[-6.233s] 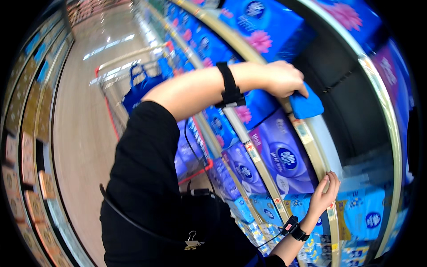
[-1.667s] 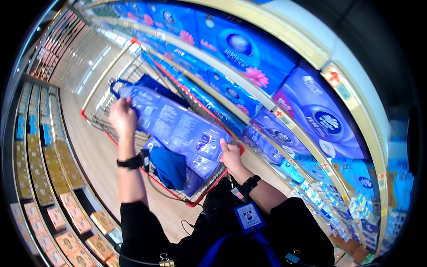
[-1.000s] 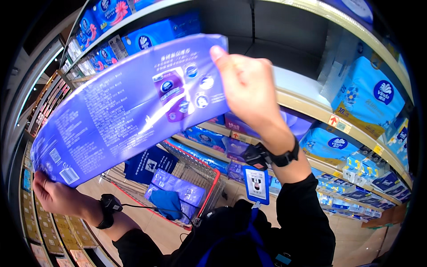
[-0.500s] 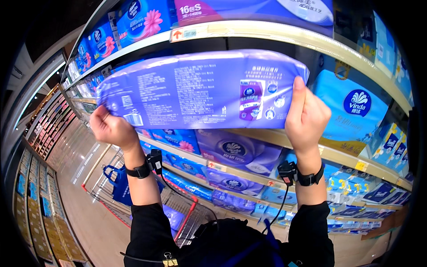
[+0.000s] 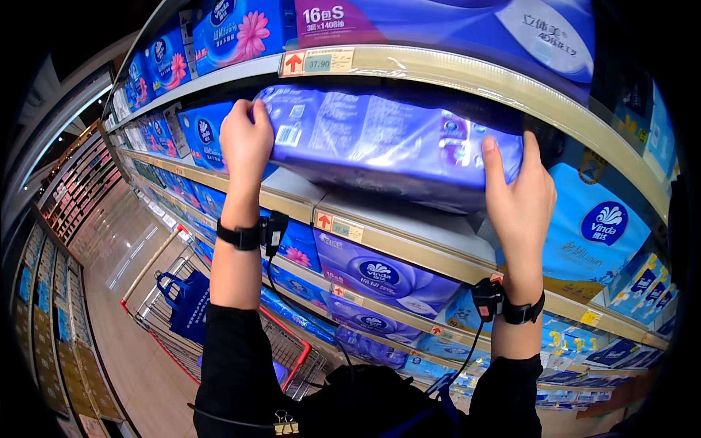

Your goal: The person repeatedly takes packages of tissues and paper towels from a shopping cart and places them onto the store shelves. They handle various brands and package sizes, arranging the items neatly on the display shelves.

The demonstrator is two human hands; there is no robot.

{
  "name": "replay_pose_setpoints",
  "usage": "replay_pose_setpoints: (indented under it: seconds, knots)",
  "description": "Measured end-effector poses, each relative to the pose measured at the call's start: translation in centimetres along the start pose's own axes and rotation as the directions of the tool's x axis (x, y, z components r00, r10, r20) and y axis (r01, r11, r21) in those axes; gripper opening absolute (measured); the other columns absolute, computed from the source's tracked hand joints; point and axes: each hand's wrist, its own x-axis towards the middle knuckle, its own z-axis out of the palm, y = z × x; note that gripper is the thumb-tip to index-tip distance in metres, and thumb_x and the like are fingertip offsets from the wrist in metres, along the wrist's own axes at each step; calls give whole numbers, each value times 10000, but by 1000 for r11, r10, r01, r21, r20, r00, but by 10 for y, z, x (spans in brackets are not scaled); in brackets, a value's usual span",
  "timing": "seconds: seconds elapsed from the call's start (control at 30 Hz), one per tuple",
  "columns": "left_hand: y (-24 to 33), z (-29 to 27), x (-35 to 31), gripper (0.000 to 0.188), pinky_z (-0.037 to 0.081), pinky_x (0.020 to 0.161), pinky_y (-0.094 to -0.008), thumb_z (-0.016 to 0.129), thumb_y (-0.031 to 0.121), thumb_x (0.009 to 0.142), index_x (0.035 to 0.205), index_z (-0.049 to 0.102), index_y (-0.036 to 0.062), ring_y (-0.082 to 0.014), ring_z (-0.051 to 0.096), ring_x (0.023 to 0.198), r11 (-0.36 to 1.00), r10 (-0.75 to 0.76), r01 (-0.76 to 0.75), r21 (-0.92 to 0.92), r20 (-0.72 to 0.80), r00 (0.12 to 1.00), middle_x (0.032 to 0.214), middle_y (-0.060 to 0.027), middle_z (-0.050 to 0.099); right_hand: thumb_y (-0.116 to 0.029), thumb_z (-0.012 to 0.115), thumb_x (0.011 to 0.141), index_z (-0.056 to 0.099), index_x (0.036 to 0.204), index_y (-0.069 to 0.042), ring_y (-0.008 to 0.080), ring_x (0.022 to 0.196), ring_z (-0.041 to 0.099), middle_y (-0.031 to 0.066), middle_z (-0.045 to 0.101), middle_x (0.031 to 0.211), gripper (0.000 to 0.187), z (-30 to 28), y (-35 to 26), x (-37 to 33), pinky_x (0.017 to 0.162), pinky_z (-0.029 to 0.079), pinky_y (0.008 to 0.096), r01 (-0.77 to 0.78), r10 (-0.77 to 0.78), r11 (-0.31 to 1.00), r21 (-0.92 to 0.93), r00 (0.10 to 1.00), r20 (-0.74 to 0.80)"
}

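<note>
A shiny purple multi-pack of tissues (image 5: 372, 131) is held at both ends, its printed side facing me. My left hand (image 5: 247, 140) grips its left end, fingers curled over the corner. At the other end, my right hand (image 5: 518, 191) clasps the pack with the thumb on the printed side. The pack sits partly within the gap of a shelf (image 5: 409, 244), tilted, its lower edge above the shelf board. Its far side is hidden. Each wrist wears a black strap with a small device.
Purple packs (image 5: 380, 270) fill the shelf below; a large purple pack (image 5: 438, 29) stands above. Blue packs flank the gap, including a light-blue one (image 5: 595, 226) at right. At lower left, a shopping cart (image 5: 157, 332) with a red-trimmed rim holds a dark blue bag (image 5: 188, 306).
Both hands have carried the tissue pack forward into the shelf gap, and the pack has tipped so its lower face shows. My left hand has moved right and up.
</note>
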Motion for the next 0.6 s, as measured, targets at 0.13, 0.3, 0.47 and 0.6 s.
replay_pose_setpoints:
  seconds: [0.13, 0.3, 0.47, 0.6]
  knots:
    - [-12, 33, 37, 279, 487, 838, -362, 598, 256, 958, 1096, 643, 18, -285, 653, 926, 880, -179, 286, -380, 291, 940, 995, -157, 698, -481, 565, 938, 686, 1225, -94, 461, 880, 679, 281, 701, 893, 496, 22, -1, 21, 785, 537, 497, -65, 85, 984, -167, 990, 113]
    - [-36, 67, 70, 365, 472, 984, -384, 477, 218, 978, 1256, 607, 21, -240, 616, 1104, 304, -138, 704, -641, 702, 699, 1192, -110, 663, -513, 517, 920, 662, 1269, -122, 487, 1031, 639, 293, 674, 1099, 543, 52, 10, 49, 923, 507, 514, -121, 169, 962, -245, 969, 182]
    - [-36, 107, 74, 442, 440, 1043, -393, 465, 331, 1046, 1358, 558, 32, -244, 581, 1193, 106, -8, 713, -693, 716, 698, 1342, -114, 611, -585, 490, 926, 581, 1360, -117, 475, 1208, 548, 285, 580, 1322, 645, 92, 40, 76, 1028, 455, 488, -166, 196, 952, -259, 976, 95]
    - [-26, 117, 52, 460, 417, 1060, -401, 422, 329, 1065, 1408, 512, 36, -231, 575, 1200, 160, 109, 785, -599, 801, 589, 1380, -98, 593, -618, 617, 872, 517, 1412, -47, 444, 1282, 517, 262, 557, 1383, 793, 122, 87, 73, 1069, 425, 458, -184, 187, 971, -152, 982, 6]
